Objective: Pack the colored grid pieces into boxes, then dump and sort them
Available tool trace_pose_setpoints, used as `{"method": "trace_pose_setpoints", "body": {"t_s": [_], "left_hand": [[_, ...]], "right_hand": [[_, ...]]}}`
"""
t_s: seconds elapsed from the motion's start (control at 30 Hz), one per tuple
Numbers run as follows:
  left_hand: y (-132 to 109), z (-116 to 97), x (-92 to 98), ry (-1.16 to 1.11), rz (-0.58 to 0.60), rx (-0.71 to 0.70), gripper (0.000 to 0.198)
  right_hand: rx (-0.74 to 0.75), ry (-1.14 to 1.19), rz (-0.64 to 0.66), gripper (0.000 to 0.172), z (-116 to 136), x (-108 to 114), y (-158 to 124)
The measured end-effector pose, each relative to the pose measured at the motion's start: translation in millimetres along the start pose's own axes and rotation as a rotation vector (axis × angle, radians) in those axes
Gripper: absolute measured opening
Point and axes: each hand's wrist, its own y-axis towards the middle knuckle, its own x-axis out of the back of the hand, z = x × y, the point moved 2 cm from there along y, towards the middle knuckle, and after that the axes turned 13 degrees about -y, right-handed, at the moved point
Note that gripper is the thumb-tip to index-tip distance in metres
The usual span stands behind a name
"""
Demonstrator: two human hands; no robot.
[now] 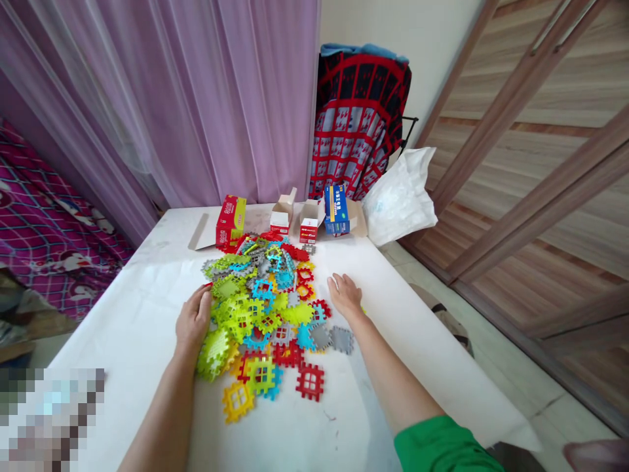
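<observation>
A loose heap of flat plastic interlocking building pieces (pixel 240 314) in lime green, red, blue, yellow and grey lies across the middle of the table. My left hand (pixel 193 318) is at the heap's left edge, fingers bent together, with a sliver of a red piece (pixel 209 284) at the fingertips. To the right of the heap, my right hand (pixel 345 294) lies low over the table, its fingers apart and nothing seen in them. A bit of yellow-green shows beside that wrist, mostly hidden. Nearest me are a yellow window-shaped piece (pixel 238 402) and a red one (pixel 310 381).
Behind the heap stand a red and yellow box (pixel 230 221), two small open white-red boxes (pixel 281 217) and a blue box (pixel 337 211). A white plastic bag (pixel 400 200) sits at the table's back right corner. Purple curtains (pixel 236 98) hang behind; wooden wardrobe doors (pixel 521 164) are at right.
</observation>
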Motion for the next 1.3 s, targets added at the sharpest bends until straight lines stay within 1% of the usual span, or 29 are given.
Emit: {"method": "trace_pose_setpoints", "body": {"t_s": [0.03,0.1,0.2,0.27,0.3,0.37,0.47,0.57,0.63,0.7,0.8,0.87,0.93,1.0,1.07,1.13,1.2,1.3], "left_hand": [[0,1,0.1,-0.004,0.0,0.001,0.049],[-1,2,-0.2,-0.011,0.002,-0.001,0.051],[-1,3,-1.5,-0.014,-0.002,-0.015,0.053],[0,3,-1.8,-0.012,-0.006,-0.027,0.052],[0,3,-1.6,-0.01,-0.008,-0.032,0.05],[-1,3,-0.3,-0.009,-0.015,-0.035,0.049],[-6,1,3.0,-0.015,-0.024,-0.029,0.05],[-13,-3,7.3,-0.04,-0.044,-0.022,0.053],[-18,-7,10.1,-0.057,-0.056,-0.009,0.054],[-24,-11,12.3,-0.068,-0.056,0.012,0.055],[-35,-16,15.6,-0.089,-0.048,0.044,0.054],[-43,-19,18.8,-0.099,-0.055,0.06,0.055],[-52,-22,22.6,-0.107,-0.066,0.073,0.057],[-59,-23,25.9,-0.127,-0.076,0.098,0.059],[-64,-23,27.8,-0.159,-0.079,0.132,0.061],[-65,-23,28.2,-0.184,-0.081,0.157,0.061],[-65,-22,27.6,-0.186,-0.084,0.152,0.06],[-63,-22,26.5,-0.17,-0.082,0.127,0.058]], "right_hand": [[0.018,0.014,0.024,0.052,8,-2,-1],[0.105,0.072,0.035,0.051,30,-6,-3],[0.267,0.192,-0.015,0.047,63,-15,-9],[0.346,0.256,-0.062,0.044,75,-18,-15],[0.376,0.279,-0.092,0.044,76,-17,-19],[0.428,0.31,-0.177,0.043,65,-13,-30],[0.513,0.314,-0.315,0.041,29,-3,-55],[0.542,0.292,-0.349,0.041,-5,-6,-85],[0.542,0.292,-0.331,0.042,-11,-15,-99],[0.556,0.323,-0.303,0.043,-3,-25,-105],[0.593,0.399,-0.295,0.041,15,-28,-100],[0.603,0.425,-0.33,0.037,13,-19,-90],[0.586,0.403,-0.363,0.033,-6,-6,-77],[0.552,0.313,-0.357,0.03,-38,8,-64],[0.527,0.182,-0.292,0.032,-72,16,-54],[0.558,0.104,-0.207,0.036,-97,16,-48],[0.625,0.097,-0.164,0.035,-108,11,-46],[0.684,0.139,-0.179,0.031,-104,-2,-38]]}}
